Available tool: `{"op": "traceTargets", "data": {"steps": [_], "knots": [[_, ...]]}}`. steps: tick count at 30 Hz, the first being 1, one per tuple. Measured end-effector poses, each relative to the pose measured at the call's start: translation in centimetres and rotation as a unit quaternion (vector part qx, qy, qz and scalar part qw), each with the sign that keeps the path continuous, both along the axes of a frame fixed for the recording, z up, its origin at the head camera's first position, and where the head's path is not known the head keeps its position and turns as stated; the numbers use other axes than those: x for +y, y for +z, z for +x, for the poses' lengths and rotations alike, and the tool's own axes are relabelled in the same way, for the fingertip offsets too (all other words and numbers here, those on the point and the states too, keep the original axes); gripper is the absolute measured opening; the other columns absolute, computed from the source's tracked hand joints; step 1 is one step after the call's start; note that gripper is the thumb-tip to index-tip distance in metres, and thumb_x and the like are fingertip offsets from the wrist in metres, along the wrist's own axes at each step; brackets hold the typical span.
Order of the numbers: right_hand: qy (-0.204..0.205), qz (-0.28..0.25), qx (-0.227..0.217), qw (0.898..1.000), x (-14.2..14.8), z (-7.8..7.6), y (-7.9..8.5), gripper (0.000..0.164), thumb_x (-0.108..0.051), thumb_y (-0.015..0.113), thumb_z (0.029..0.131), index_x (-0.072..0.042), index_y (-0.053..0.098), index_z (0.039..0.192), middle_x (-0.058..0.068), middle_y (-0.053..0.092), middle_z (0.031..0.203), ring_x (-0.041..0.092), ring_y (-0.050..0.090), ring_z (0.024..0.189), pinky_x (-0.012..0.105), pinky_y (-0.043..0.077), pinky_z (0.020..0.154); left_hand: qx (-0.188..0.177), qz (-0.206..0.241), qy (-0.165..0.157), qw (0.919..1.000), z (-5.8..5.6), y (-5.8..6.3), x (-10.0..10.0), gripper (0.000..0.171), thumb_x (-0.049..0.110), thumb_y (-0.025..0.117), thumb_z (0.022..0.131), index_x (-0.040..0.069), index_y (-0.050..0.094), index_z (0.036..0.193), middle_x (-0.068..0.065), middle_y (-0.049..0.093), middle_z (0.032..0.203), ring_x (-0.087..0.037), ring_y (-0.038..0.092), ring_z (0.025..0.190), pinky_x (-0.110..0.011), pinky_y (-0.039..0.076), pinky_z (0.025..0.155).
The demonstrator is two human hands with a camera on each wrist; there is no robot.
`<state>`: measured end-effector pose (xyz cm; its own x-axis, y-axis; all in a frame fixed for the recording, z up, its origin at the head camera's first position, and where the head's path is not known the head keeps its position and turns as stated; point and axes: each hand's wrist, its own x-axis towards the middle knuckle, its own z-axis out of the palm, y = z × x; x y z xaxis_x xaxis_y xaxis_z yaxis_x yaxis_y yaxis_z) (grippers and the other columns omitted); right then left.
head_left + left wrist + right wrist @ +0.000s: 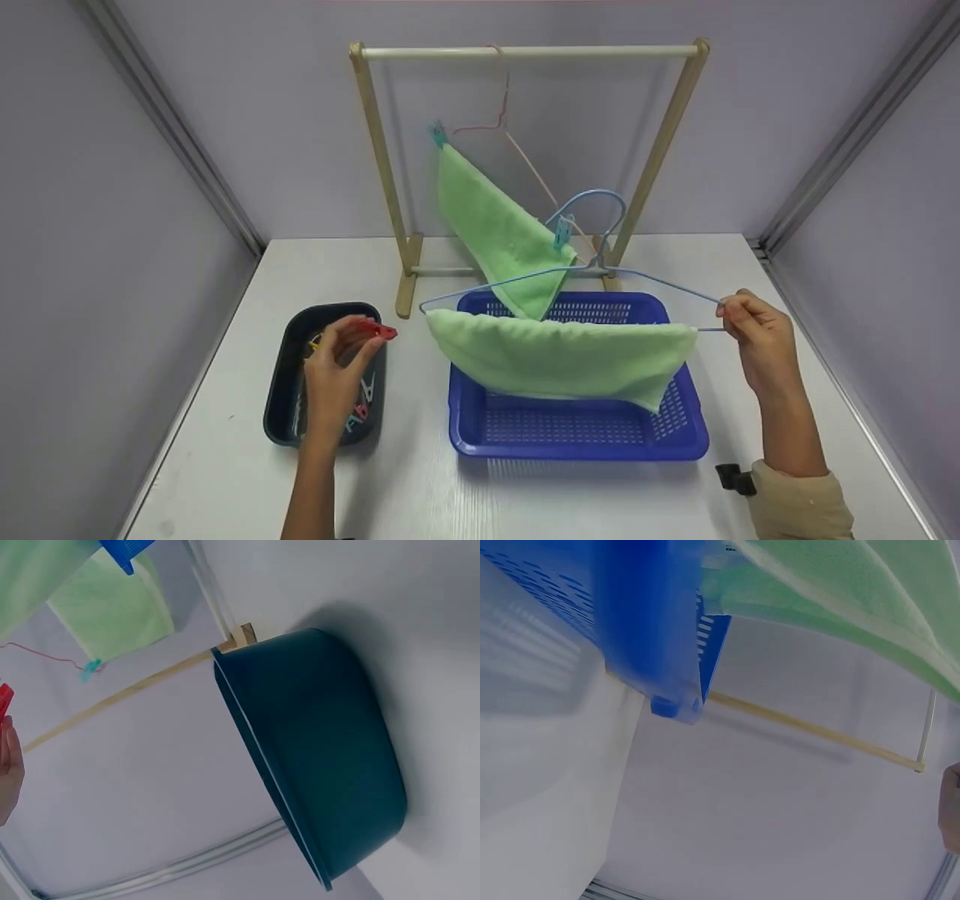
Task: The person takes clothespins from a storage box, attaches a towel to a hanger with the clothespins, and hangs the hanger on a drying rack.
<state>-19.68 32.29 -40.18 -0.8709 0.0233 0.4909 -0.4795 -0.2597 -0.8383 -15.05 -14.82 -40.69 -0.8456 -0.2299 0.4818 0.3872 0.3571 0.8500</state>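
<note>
My left hand pinches a red clothespin above the dark green bin of clothespins. In the left wrist view, the hand and the red clothespin show at the left edge. With my right hand I grip the right end of a blue wire hanger. A light green towel is draped over the hanger's lower bar, above the blue basket. The right wrist view catches the towel overhead and only part of the right hand.
Behind the basket stands a wooden rack with a white rod. A pink hanger hangs there, carrying another green towel fastened by teal clothespins. Grey walls enclose the white table.
</note>
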Motion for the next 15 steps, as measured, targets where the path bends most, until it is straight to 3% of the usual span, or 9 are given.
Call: {"op": "traceTargets", "data": {"steps": [11,15], "knots": [[0.003,0.009,0.018,1.000,-0.48,0.12,0.31,0.020,0.007,0.044,0.093,0.019,0.053,0.080,0.004,0.037,0.064,0.015,0.025,0.057,0.024,0.021,0.053,0.022,0.012,-0.043,0.9988,0.63,0.86,1.01,0.037,-0.005,0.068,0.079,-0.011,0.053,0.112,-0.020,0.062,0.104,-0.034,0.060,0.096,-0.024,0.046,0.084],[-0.006,0.007,0.011,1.000,-0.69,0.18,0.40,0.021,0.006,0.045,0.093,0.020,0.053,0.079,0.004,0.038,0.064,0.014,0.027,0.057,0.023,0.021,0.052,0.025,0.019,-0.051,0.9982,0.38,0.25,1.03,0.039,-0.005,0.069,0.078,-0.009,0.054,0.114,-0.018,0.062,0.107,-0.031,0.060,0.099,-0.024,0.045,0.085]]}}
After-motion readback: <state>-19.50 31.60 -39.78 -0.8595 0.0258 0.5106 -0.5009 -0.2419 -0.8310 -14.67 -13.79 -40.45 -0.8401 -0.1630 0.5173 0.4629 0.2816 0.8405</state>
